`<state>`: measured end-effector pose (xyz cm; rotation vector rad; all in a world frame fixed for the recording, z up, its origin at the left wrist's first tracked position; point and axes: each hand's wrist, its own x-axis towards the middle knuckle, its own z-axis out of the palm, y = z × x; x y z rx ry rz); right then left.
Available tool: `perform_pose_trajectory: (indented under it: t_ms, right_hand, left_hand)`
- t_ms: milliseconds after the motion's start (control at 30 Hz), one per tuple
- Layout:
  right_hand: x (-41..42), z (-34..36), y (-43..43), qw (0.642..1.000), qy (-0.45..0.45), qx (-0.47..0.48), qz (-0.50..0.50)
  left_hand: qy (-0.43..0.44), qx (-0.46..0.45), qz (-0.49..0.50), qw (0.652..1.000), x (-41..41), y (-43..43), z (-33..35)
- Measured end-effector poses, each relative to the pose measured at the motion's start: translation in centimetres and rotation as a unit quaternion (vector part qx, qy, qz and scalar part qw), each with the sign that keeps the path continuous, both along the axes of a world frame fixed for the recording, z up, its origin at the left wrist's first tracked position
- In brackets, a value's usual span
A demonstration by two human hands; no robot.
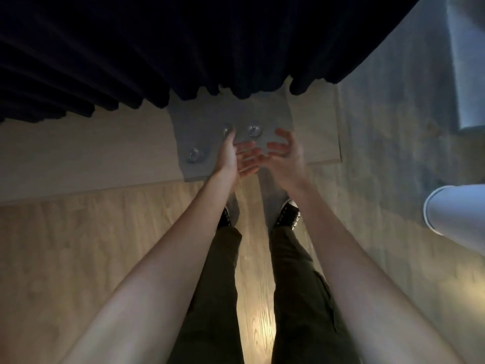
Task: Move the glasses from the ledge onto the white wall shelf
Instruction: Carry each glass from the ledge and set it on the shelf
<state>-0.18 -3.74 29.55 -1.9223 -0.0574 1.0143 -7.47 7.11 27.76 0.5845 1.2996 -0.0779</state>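
Three clear glasses stand on a grey mat [270,111] that lies on a pale wooden ledge [320,132]. One glass [194,155] is at the mat's near left, one [255,131] is in the middle, and one [227,131] sits just past my left thumb. My left hand [233,158] and my right hand [283,158] hover over the mat's near edge, palms facing each other, fingers spread and overlapping, with nothing in them. The white wall shelf cannot be made out for certain.
A dark pleated curtain [157,48] hangs over the far side of the ledge. A white rounded object [456,214] juts in at the right edge, and a pale upright panel [469,61] stands at the top right. Below are a wood floor and my legs and shoes.
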Motion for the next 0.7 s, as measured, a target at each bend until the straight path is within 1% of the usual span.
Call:
perform_pose_trajectory:
  t_ms: [133, 233, 367, 567, 700]
  right_hand:
    - [2.2, -6.7, 0.0, 0.999, -0.022, -0.015, 0.043]
    - [3.5, -12.4, 0.1, 0.997, -0.017, -0.034, 0.064]
    - [4.6, -18.9, 0.4, 0.992, -0.047, -0.073, 0.092]
    - [5.4, -26.2, 3.0, 0.982, -0.097, -0.093, 0.132]
    - [5.4, -29.4, 5.0, 0.981, -0.143, -0.071, 0.107]
  left_hand:
    - [0.005, 0.005, 0.045, 0.999, 1.4, -0.3, -5.6]
    - [0.015, -0.006, 0.062, 0.998, 2.2, -0.4, -10.0]
    - [0.042, -0.006, 0.076, 0.996, 2.8, -0.3, -15.8]
    - [0.069, -0.009, 0.098, 0.993, 2.9, 0.4, -23.2]
    - [0.051, 0.004, 0.116, 0.992, 3.6, 0.7, -26.6]
